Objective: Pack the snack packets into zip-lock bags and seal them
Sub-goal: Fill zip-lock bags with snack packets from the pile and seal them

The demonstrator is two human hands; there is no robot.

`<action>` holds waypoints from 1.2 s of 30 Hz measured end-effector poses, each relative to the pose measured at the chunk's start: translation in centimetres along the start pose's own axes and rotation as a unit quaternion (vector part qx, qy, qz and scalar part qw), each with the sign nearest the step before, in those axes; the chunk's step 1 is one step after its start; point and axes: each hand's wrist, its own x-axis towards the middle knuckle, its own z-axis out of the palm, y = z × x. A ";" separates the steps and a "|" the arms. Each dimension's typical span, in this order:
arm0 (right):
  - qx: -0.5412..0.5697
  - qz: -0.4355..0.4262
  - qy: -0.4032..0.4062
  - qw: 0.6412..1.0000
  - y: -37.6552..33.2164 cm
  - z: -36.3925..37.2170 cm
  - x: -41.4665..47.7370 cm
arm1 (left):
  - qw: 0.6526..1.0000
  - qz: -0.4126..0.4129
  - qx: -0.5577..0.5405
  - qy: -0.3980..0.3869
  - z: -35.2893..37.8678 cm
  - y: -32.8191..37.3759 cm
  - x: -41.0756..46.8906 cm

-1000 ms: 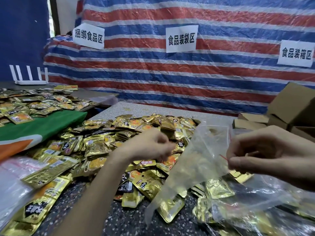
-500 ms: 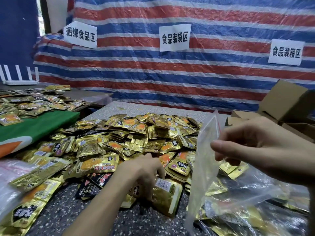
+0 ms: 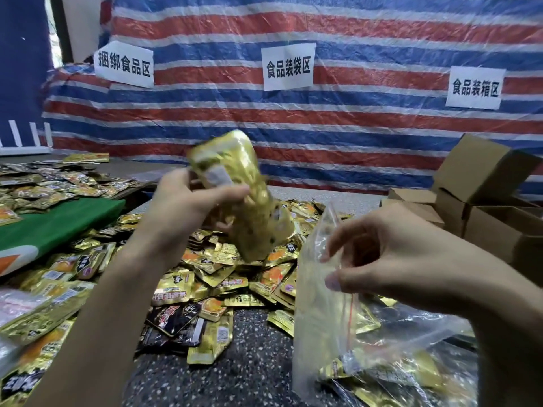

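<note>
Since the earlier frame, the left hand point(image 3: 188, 210) has come up from the pile and now holds a bunch of gold snack packets point(image 3: 249, 207) in the air, its fingers closed around them. The bunch is blurred, so I cannot count the packets. It hangs above the heap of packets point(image 3: 211, 277) on the speckled surface point(image 3: 249, 362), to the left of the zip-lock bag point(image 3: 320, 304).

The right hand point(image 3: 411, 259) pinches the upper edge of this clear bag, fingers narrow on the plastic. I cannot tell whether the mouth is open. To do this step well, I think the right hand should spread the mouth wide first, and the left should turn the bunch narrow end down before it goes in.

The packets look shiny, flat and slippery, so a loose bunch may fan out.
</note>
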 end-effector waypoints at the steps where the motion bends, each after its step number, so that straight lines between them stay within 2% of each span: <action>1: -0.002 0.003 -0.002 1.000 0.0 0.2 0.2 | 0.998 0.023 -0.053 0.029 0.6 1.1 -0.5; 3: -0.011 0.007 -0.007 1.000 0.2 0.8 0.6 | 0.991 0.054 -0.107 0.062 1.7 2.8 -1.8; 5: -0.021 0.011 -0.005 1.000 0.4 1.3 1.1 | 0.991 0.061 -0.089 0.075 2.8 3.7 -2.7; 10: 0.028 0.012 0.008 0.999 0.0 2.4 1.9 | 0.995 -0.013 -0.006 0.095 4.8 3.7 -3.4; 14: 0.099 0.059 0.042 0.992 -0.2 2.9 2.2 | 0.985 0.074 0.044 0.151 5.7 3.7 -4.4; 17: 0.128 0.081 0.039 0.988 -0.2 2.8 2.3 | 0.978 0.094 0.107 0.151 5.7 3.7 -4.7; 21: 0.147 0.070 -0.008 0.987 -0.3 2.4 1.7 | 0.977 0.089 0.163 0.108 5.5 3.3 -4.4; 24: 0.174 0.043 -0.014 0.984 -0.6 1.8 1.4 | 0.982 0.063 0.164 0.066 6.0 2.8 -4.4; 29: 0.295 -0.001 0.067 0.953 -0.7 1.7 1.5 | 0.972 0.041 0.231 0.028 6.2 1.6 -3.8; 32: 0.236 -0.013 0.098 0.967 -0.9 1.3 1.3 | 0.971 0.026 0.237 -0.023 5.3 1.3 -3.5; 36: 0.148 -0.016 0.091 0.985 -0.5 1.2 1.2 | 0.966 -0.018 0.233 -0.109 3.9 1.8 -2.9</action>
